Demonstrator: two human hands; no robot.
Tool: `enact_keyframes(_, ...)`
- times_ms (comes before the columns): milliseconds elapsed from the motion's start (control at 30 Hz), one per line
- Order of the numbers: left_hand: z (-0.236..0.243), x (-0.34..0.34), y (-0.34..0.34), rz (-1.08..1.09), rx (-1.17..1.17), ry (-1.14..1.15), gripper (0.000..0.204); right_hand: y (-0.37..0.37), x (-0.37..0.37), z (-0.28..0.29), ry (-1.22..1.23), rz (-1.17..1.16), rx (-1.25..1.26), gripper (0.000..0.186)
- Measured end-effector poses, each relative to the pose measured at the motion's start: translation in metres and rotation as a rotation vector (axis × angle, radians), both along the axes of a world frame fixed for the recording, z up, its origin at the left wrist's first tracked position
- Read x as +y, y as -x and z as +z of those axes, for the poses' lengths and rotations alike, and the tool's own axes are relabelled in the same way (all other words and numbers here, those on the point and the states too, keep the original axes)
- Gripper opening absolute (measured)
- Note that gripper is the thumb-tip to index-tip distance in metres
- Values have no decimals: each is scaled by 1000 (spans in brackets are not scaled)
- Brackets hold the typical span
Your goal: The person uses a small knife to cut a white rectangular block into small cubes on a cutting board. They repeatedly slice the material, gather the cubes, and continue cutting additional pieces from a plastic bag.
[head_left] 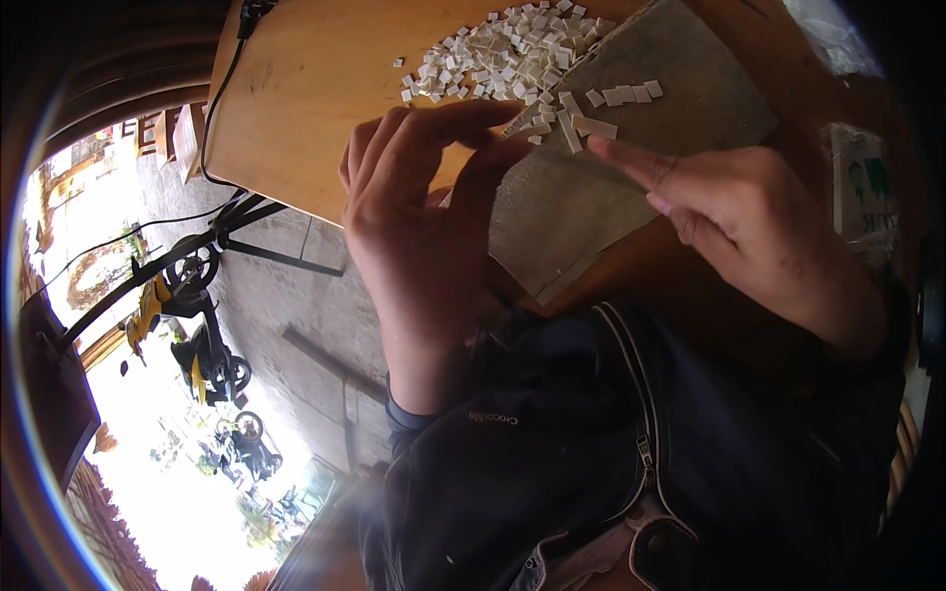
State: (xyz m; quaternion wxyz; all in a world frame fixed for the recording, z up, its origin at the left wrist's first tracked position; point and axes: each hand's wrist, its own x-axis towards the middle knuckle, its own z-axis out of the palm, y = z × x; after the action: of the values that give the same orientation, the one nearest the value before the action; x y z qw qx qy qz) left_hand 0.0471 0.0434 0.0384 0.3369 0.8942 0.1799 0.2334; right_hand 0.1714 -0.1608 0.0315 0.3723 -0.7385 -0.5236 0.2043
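Observation:
Above the grey board (562, 217), my left hand (414, 177) curves in a C, with thumb and index fingertips apart. A short white piece (534, 130) lies by those fingertips; no grip on it shows. My right hand (744, 202) stretches its index finger out to the end of a white strip (596, 127), touching it or just short of it; its other fingers are curled. Another white strip (570, 132) lies next to that one. Farther right on the board is a row of small white tiles (627, 95).
A heap of small white tiles (512, 49) spreads over the wooden table (305, 108) and the board's far edge. Clear plastic packaging (862, 187) lies at the right. A black cable (222, 113) runs along the table's left edge. Motorbikes (202, 335) stand beyond, at left.

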Motion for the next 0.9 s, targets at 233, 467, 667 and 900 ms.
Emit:
enact_keyframes(233, 2, -13, 26, 199, 159, 91, 19, 11, 7, 4, 67, -96, -66, 47)
enact_keyframes(467, -27, -27, 21, 162, 78, -41, 15, 2, 8, 13, 83, -151, -20, 50)
enact_keyframes(667, -27, -34, 20, 163, 78, -195, 14, 5, -1, 15, 81, -63, 4, 54)
enact_keyframes(900, -23, -40, 21, 170, 88, -261, 18, 16, -5, 24, 157, -64, -132, 67)
